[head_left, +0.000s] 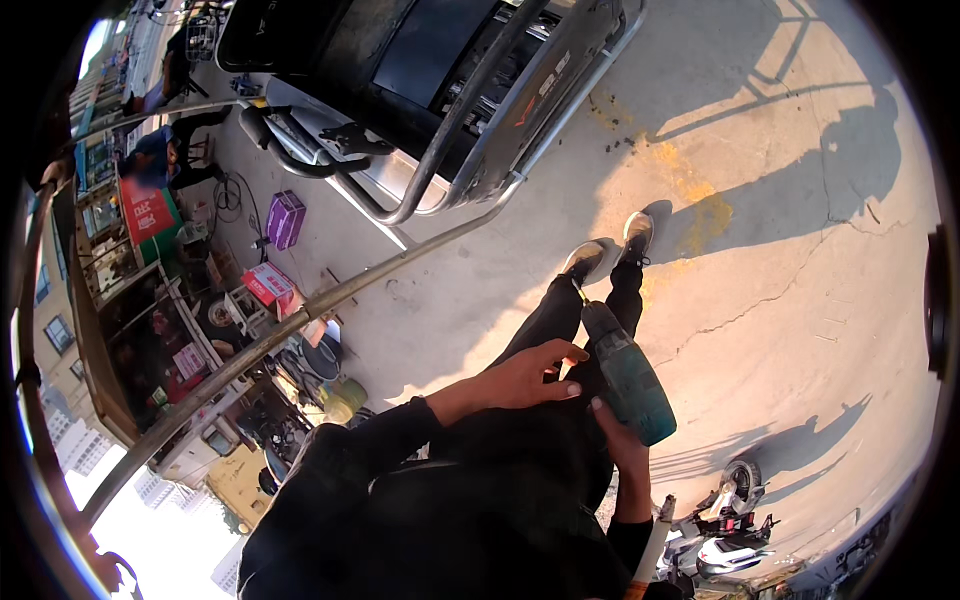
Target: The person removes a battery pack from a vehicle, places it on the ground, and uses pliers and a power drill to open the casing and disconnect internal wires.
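Observation:
A green-and-black cordless drill [630,385] is held in front of my body, its chuck and thin bit directed away from me toward my shoes. My right hand [622,440] is closed around its grip, which is mostly hidden under the drill body. My left hand [530,378] is just left of the drill, palm inward, with its fingers bent and apart. Nothing shows between those fingers, and a small gap lies between them and the drill.
A metal pipe rail [330,297] slants across the left side. Ahead is a black-and-silver vehicle body with tubular bars [440,140]. A purple box [285,220], a red box [267,284] and a seated person [155,160] are at left. A motorcycle [725,530] stands at lower right.

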`<act>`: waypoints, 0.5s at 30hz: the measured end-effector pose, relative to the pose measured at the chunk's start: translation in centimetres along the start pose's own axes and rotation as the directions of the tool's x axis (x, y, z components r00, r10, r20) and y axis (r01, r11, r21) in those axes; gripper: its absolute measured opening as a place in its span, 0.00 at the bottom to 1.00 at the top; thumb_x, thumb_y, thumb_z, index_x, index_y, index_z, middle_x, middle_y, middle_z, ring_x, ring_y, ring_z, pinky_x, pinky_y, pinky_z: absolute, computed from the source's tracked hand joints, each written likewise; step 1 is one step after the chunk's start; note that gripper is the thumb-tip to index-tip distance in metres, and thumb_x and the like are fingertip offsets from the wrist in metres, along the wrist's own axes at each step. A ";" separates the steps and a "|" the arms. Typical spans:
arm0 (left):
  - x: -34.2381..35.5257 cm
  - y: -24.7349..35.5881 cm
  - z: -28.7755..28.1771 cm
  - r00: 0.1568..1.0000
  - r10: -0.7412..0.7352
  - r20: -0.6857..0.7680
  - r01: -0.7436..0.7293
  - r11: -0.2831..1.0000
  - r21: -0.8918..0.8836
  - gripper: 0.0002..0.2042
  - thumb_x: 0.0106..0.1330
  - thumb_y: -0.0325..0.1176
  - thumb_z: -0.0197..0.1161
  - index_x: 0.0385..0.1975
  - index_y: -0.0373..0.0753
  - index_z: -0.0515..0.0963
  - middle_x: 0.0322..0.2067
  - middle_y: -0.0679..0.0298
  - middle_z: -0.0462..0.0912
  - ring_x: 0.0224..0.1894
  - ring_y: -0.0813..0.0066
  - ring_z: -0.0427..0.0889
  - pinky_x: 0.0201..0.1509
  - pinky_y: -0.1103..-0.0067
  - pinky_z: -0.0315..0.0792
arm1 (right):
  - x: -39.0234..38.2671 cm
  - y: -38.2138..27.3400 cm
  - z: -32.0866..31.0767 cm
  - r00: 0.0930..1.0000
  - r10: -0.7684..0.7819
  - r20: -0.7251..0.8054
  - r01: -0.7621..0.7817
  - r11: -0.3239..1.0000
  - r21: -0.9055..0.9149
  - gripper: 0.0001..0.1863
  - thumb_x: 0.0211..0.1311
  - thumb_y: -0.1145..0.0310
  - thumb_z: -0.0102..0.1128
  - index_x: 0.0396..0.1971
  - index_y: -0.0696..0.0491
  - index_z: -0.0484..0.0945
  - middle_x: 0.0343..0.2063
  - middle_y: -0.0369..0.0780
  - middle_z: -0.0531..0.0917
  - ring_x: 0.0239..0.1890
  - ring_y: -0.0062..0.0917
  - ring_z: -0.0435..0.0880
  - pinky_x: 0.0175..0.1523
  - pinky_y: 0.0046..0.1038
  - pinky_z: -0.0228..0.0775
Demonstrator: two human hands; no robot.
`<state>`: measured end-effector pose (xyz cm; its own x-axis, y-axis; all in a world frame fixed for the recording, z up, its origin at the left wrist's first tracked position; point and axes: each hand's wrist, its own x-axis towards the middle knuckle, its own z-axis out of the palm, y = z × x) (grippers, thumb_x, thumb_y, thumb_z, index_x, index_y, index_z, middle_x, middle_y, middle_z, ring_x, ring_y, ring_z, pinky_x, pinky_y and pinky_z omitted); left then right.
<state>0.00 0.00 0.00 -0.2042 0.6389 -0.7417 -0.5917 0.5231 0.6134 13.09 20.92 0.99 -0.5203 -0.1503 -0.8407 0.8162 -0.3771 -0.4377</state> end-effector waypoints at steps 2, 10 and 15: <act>-0.9 -1.4 4.1 0.997 0.056 -0.056 -0.071 0.942 -0.329 0.34 0.69 0.41 0.67 0.71 0.34 0.62 0.63 0.55 0.73 0.66 0.63 0.72 0.72 0.64 0.66 | -0.8 -2.9 1.8 0.996 -0.090 -0.018 0.091 0.995 0.036 0.11 0.66 0.73 0.67 0.47 0.55 0.80 0.35 0.34 0.83 0.41 0.24 0.83 0.49 0.27 0.76; -1.1 8.6 -5.2 0.872 0.203 -0.445 -0.440 0.724 -0.531 0.53 0.54 0.69 0.72 0.68 0.29 0.66 0.66 0.50 0.72 0.67 0.59 0.72 0.72 0.63 0.64 | 8.2 -14.8 7.1 0.809 -0.286 0.513 0.567 0.608 -0.556 0.30 0.54 0.67 0.74 0.56 0.57 0.74 0.42 0.42 0.84 0.42 0.35 0.88 0.43 0.33 0.82; -2.1 10.6 -11.3 0.787 0.196 -0.585 -0.585 0.537 -0.608 0.50 0.50 0.70 0.73 0.59 0.25 0.73 0.56 0.45 0.80 0.63 0.53 0.76 0.67 0.61 0.70 | 13.3 -21.2 11.7 0.707 0.019 0.707 0.593 0.528 -0.607 0.45 0.56 0.60 0.67 0.70 0.63 0.57 0.59 0.54 0.72 0.56 0.49 0.78 0.48 0.36 0.82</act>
<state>-14.68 -2.16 5.02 -0.7329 0.2752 -0.6222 -0.6720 -0.4359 0.5987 -14.13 16.23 2.81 -0.5296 -0.7598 -0.3771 0.2753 0.2666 -0.9237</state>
